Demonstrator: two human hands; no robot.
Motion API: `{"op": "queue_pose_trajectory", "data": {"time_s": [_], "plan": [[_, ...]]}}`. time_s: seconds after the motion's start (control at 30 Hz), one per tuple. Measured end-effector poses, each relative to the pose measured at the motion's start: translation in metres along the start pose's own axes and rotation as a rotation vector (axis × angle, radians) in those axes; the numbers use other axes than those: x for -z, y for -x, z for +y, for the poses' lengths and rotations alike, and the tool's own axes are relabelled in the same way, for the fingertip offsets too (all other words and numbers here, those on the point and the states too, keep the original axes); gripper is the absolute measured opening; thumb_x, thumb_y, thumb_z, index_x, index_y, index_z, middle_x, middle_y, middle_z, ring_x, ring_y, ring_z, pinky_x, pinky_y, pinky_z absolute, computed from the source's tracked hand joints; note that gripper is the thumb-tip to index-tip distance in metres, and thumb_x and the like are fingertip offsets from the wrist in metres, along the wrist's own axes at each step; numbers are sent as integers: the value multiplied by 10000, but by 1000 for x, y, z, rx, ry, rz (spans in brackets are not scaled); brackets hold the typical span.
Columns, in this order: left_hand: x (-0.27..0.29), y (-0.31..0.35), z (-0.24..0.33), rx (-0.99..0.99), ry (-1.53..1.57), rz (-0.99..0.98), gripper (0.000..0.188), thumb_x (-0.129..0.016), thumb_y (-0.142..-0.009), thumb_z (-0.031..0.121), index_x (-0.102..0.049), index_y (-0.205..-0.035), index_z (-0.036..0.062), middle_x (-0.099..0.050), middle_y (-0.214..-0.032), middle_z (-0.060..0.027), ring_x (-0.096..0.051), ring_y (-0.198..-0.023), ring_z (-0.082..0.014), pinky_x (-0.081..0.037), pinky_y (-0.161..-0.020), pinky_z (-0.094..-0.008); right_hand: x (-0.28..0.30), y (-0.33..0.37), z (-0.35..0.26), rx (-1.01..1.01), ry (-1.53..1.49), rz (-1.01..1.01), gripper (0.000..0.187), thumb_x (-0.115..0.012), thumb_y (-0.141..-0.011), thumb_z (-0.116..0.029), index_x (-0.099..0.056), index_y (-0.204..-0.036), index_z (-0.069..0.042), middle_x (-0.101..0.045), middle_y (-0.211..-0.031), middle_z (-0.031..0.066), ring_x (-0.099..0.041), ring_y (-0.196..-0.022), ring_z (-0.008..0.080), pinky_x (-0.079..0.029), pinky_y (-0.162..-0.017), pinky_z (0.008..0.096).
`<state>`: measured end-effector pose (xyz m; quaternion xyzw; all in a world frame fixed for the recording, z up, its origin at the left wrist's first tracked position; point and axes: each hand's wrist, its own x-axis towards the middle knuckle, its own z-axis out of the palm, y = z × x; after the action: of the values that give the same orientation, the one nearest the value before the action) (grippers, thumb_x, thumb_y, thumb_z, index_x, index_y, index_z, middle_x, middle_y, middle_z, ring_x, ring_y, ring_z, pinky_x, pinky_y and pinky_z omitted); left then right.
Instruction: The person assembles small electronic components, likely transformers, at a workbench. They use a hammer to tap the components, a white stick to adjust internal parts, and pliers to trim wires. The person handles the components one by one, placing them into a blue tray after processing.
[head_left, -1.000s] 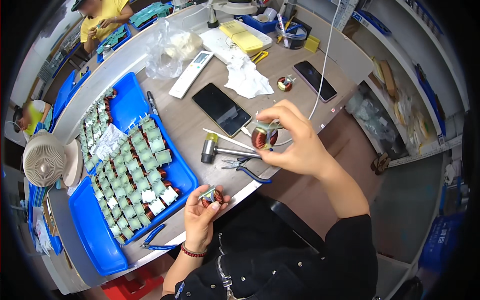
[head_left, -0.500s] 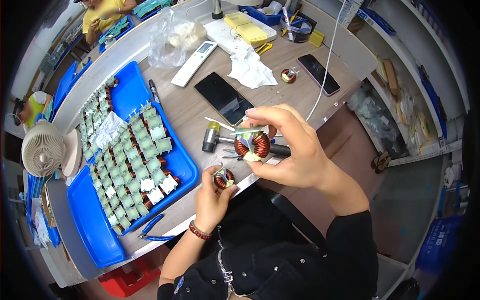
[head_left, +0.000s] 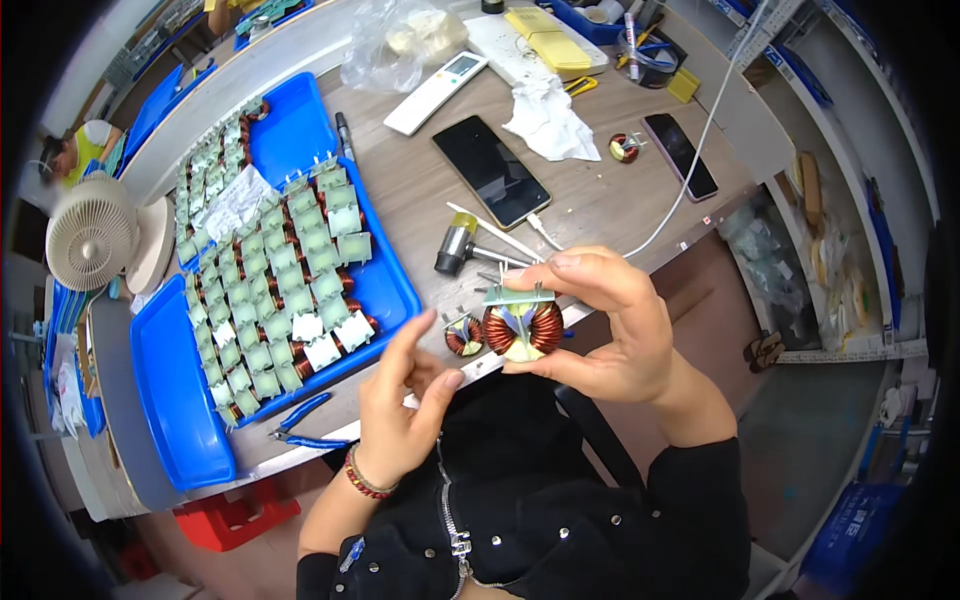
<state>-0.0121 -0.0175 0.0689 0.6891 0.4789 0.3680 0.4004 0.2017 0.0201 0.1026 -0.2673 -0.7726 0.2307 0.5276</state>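
Between the thumb and fingers of my right hand is a toroidal coil wound with copper wire, with a pale green plate on top, thin pins sticking up and a pale yellow base. Just left of it, at the table's front edge, sits a smaller toroidal coil. My left hand is beside that one, its thumb and fingers apart and nothing in them. A hammer with a yellow and black head lies behind the coils, its handle partly hidden by my right hand.
Blue trays on the left hold rows of coils with green plates. Blue-handled cutters lie near the front edge. Farther back are a phone with a white cable, a remote control, crumpled paper, another coil and a second phone.
My left hand has let go of the smaller coil, which now rests at the table edge. My right hand still holds the larger coil, now lower and beside it. The view has shifted.
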Motion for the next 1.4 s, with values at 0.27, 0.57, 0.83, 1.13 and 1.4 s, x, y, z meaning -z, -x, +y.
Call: {"op": "queue_pose_trajectory", "data": {"time_s": [0.27, 0.57, 0.83, 1.13, 1.4], "plan": [[10, -25, 38, -246, 108, -145, 667, -676, -740, 113, -337, -1291, -49, -603, -902, -151, -573, -618, -140, -453, -526, -237, -17, 0, -5, 46, 9, -109, 611, -762, -587, -59, -474, -1124, -12, -594, -1039, 128, -580, -873, 296, -478, -737, 358], [24, -18, 38, -280, -18, -254, 700, -649, -757, 111, -264, -1309, -80, -502, -1130, -283, -595, -855, -339, -471, -732, -338, -22, -1, -4, 100, -34, -147, 557, -760, -599, -51, -472, -1073, -4, -605, -985, 150, -599, -835, 294, -492, -694, 360], [24, -16, 39, -259, 70, -221, 668, -661, -763, 145, -310, -1293, -60, -484, -1195, -243, -545, -1026, -345, -432, -855, -349, -26, -8, -3, 150, -81, -95, 558, -765, -593, -36, -463, -1062, -13, -605, -959, 151, -603, -799, 283, -502, -661, 353], [15, 7, 2, 12, 52, -310, 685, -649, -778, 126, -263, -1331, 1, -583, -869, -132, -582, -668, -213, -473, -618, -294, -29, 27, 4, -4, 179, -241, 490, -738, -624, -148, -539, -1065, -64, -578, -801, 45, -556, -782, 237, -442, -677, 353], [17, 55, -52, -187, -370, 135, 424, -612, -750, 45, -475, -1145, -25, -562, -816, -128, -532, -720, -273, -421, -662, -352, 47, 30, 43, -515, 452, 105, 495, -736, -608, -140, -537, -1052, -52, -606, -944, 120, -557, -925, 301, -446, -803, 362]]}}
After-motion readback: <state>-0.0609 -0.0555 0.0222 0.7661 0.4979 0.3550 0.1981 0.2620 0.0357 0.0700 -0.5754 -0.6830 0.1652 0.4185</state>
